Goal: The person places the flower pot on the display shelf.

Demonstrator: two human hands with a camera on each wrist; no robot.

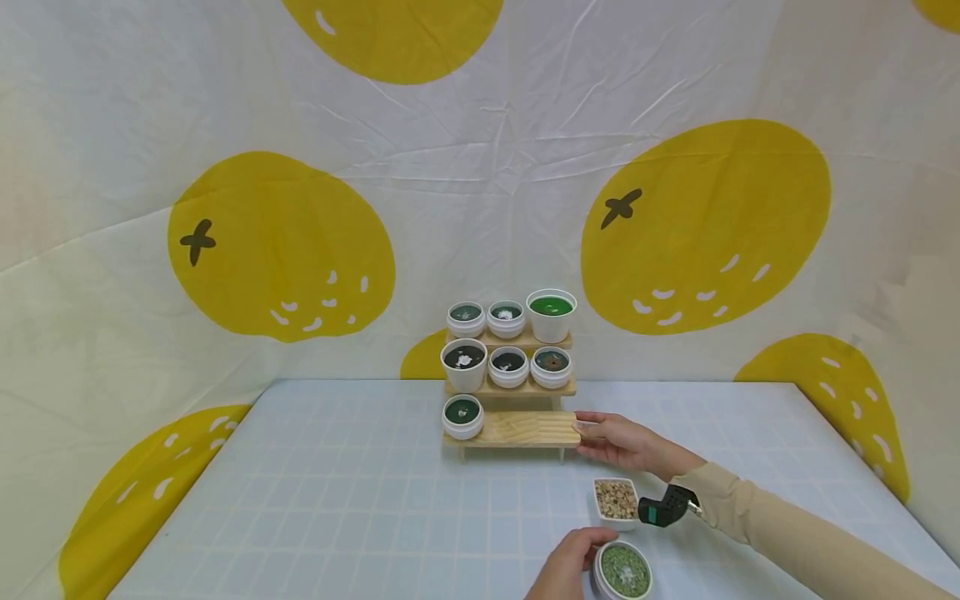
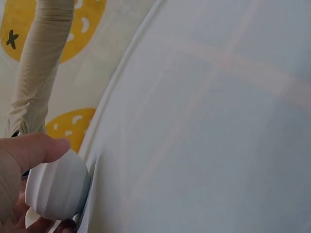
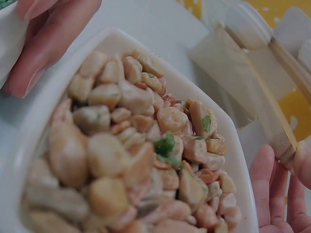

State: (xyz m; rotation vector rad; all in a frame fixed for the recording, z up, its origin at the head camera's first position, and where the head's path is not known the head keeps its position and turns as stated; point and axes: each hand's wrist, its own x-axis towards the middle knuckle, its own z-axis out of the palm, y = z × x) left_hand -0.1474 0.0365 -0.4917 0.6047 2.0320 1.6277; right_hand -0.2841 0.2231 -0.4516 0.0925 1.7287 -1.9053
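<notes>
My left hand (image 1: 566, 567) holds a round white pot (image 2: 60, 189) by its side, near the table's front edge. Green granules with a pale tuft in the middle (image 1: 626, 570) fill its top. In the left wrist view the thumb lies along one side of the pot and fingertips show below it. My right hand (image 1: 626, 442) pinches the right end of the lowest board (image 1: 531, 427) of a three-tier wooden stand, thumb above and fingers below. On that board's left end sits a small white pot (image 1: 462, 429) with a dark green top.
A square white bowl (image 1: 617, 525) of tan pebbles stands between the hands, below the right wrist. Round pots (image 1: 507, 377) and a taller cup (image 1: 551, 327) occupy the upper tiers. Behind the table (image 1: 337, 500) hangs a fruit-printed cloth (image 1: 480, 208).
</notes>
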